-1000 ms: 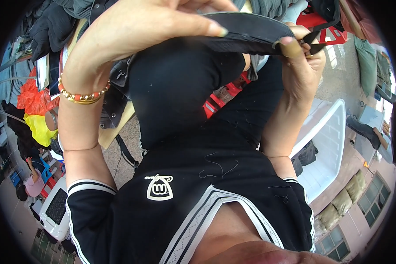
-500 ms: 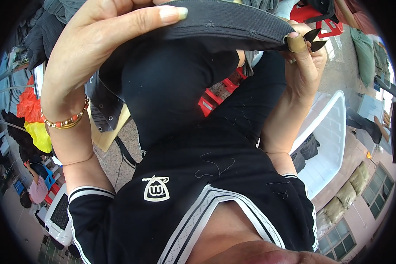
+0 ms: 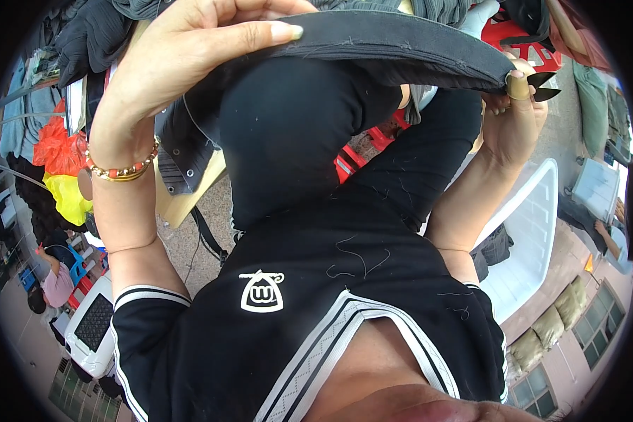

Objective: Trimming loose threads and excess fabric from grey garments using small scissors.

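Note:
My left hand (image 3: 190,56) grips the left end of a dark grey fabric piece (image 3: 394,46) with stitched edges, thumb on top of its edge. A beaded bracelet (image 3: 123,169) circles that wrist. My right hand (image 3: 517,116) holds the right end of the same fabric piece, with a metal thimble on one finger and small black snips (image 3: 545,84) sticking out beside it. The fabric is stretched between both hands above my lap. Black cloth hangs down from it over my black shirt (image 3: 316,281).
A white plastic crate (image 3: 534,239) lies at the right. Red and yellow bags (image 3: 60,169) sit at the left, with a wooden bench edge (image 3: 183,200) and piled grey garments (image 3: 91,42) above. Another person crouches at the far left (image 3: 49,281).
Both hands have lifted and shifted the fabric piece, straightening it across the top. The left thumb now lies flat on its edge and the right hand has moved outward to the right.

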A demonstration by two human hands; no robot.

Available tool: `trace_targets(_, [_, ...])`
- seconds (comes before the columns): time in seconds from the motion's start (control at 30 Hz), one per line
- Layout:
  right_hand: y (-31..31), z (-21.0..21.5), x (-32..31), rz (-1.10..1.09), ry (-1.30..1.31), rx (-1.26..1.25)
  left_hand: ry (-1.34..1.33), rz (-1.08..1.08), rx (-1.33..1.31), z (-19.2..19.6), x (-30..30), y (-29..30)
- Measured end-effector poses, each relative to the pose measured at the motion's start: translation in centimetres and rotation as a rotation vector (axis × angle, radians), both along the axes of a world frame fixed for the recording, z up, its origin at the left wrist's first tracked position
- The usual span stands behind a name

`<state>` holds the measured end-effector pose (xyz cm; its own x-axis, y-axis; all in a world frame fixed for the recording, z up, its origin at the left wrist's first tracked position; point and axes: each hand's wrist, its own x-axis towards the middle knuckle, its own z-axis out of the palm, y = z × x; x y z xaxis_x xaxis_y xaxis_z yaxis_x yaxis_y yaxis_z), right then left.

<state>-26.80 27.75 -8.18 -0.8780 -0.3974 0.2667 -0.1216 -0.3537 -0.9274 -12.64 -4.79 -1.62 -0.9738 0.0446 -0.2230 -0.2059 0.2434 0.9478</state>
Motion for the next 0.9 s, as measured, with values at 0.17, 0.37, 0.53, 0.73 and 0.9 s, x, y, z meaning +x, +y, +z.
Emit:
trace_targets(0.17, [1.1,-0.3,-0.6,0.024,-0.022,-0.028,0.032,0.027,-0.066,-1.9,0.7,-1.6])
trace_targets(0.37, [2.7,-0.9,-0.8,0.006,-0.037,-0.028,0.084,0.019,-0.134,-2.6,0.9,-2.8])
trace_targets(0.53, [3.1,-0.8,-1.0,-0.01,-0.082,-0.055,0.097,0.06,-0.092,1.9,3.1,-2.5])
trace_targets(0.73, [1.4,-0.3,-0.5,0.141,0.019,0.34,0.047,0.255,0.107,3.0,7.9,0.5])
trace_targets(0.9, [-0.8,-4.0,-1.0,0.295,0.065,0.583,0.145,0.38,-0.303,0.0,8.8,1.4])
